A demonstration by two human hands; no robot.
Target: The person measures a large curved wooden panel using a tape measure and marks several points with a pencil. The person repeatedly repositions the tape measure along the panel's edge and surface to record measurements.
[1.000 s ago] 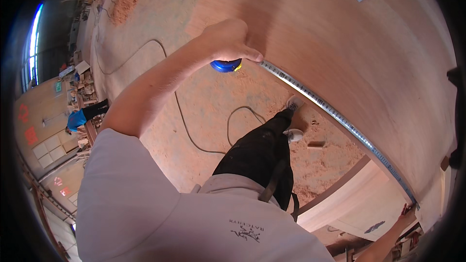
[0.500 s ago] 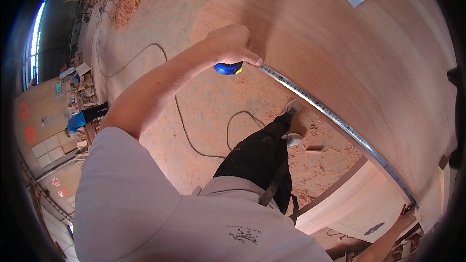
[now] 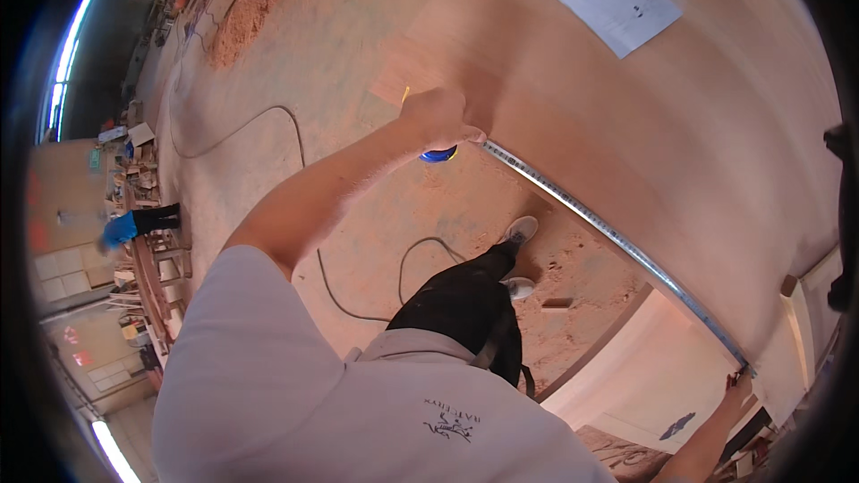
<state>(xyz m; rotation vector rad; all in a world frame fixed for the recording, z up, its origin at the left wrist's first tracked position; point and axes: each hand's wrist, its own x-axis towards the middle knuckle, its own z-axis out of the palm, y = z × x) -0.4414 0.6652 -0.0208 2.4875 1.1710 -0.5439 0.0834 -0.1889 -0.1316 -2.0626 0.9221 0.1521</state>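
Observation:
My left hand (image 3: 437, 116) is closed around a tape measure (image 3: 438, 156) with a blue case and yellow trim, mostly hidden by the palm. Its thumb presses by the start of the pulled-out metal blade (image 3: 595, 215). The blade runs straight along the near edge of a wide, light-brown wooden panel (image 3: 573, 107). At the far right end of the blade, my right hand (image 3: 739, 385) is closed on its tip at the panel's edge. Its fingers are small and partly hidden there.
Printed sheets (image 3: 608, 0) lie on the panel. A dark cable (image 3: 327, 286) loops over the dusty floor, where a small wood block (image 3: 557, 303) lies near my shoes. Another person (image 3: 134, 225) in blue stands by stacked wood at the left. Sawdust (image 3: 255, 9) is heaped at the back.
The view has shifted, showing more of the printed sheets. My left hand has turned slightly, hiding more of the blue case. The blade stays stretched between both hands.

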